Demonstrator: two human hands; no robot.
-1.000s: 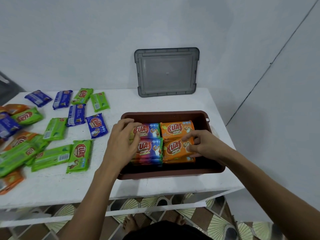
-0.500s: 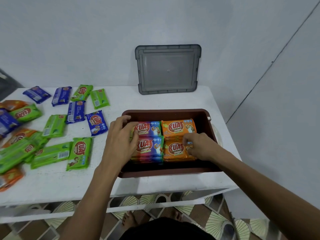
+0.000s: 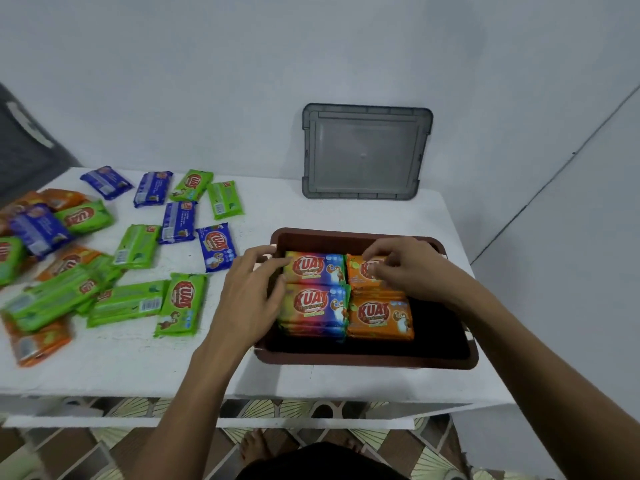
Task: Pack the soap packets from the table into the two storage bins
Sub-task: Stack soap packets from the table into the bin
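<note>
Packing is under way but, by my reading, well short of half done. The brown bin (image 3: 367,358) sits on the white tabletop (image 3: 277,216) at about 4 o'clock from its middle. It holds four low stacks of soap packets laid flat. Two rainbow stacks (image 3: 317,304) fill the bin's 9 o'clock side, one behind the other. Two orange stacks touch them on the 3 o'clock side, the near orange stack (image 3: 379,317) in front. Dark bare floor shows along the bin's 3 o'clock and 6 o'clock walls, so I judge there is room for more.

My left hand (image 3: 249,292) is open. Its fingers are spread and relaxed against the 9 o'clock edge of the rainbow stacks, over the bin wall. My right hand (image 3: 408,271) has its fingers curled down onto the far orange packet (image 3: 362,271) at the bin's 12 o'clock end. It appears to pinch the packet, though blur hides the exact hold.

Most of the work lies out at 9 o'clock from the bin. Well over a dozen loose packets (image 3: 180,303), green, blue and orange, are scattered and partly piled across the tabletop. A grey lid (image 3: 365,152) leans on the wall at 12 o'clock. I cannot pick out the second bin for certain. A dark grey shape (image 3: 24,147) at the picture's 10 o'clock edge may be it.
</note>
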